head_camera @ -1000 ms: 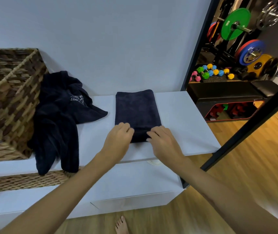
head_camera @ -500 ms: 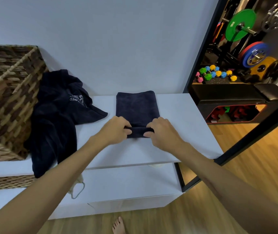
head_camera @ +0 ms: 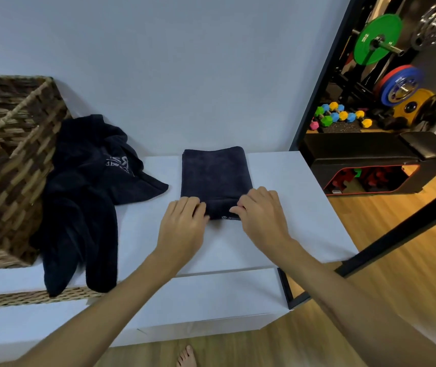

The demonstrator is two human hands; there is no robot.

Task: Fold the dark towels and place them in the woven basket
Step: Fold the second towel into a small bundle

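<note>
A dark navy towel [head_camera: 214, 176] lies folded into a narrow rectangle on the white cabinet top [head_camera: 285, 197], its long side running away from me. My left hand [head_camera: 182, 226] grips its near left corner and my right hand [head_camera: 262, 218] grips its near right corner; the near end is rolled or folded up a short way between them. A second dark towel [head_camera: 84, 197] lies crumpled to the left, draped over the cabinet's front edge. The woven basket [head_camera: 13, 160] stands at the far left against that towel.
A wall rises right behind the cabinet. A black door frame [head_camera: 317, 96] stands at the right, with weight plates, coloured dumbbells and a black bench beyond it. Another woven basket's rim [head_camera: 26, 298] shows below the cabinet top. My bare foot [head_camera: 185, 358] is on the wooden floor.
Both hands took hold of the towel's near end, lifted it into a small fold, and now press it a little farther forward on the towel.
</note>
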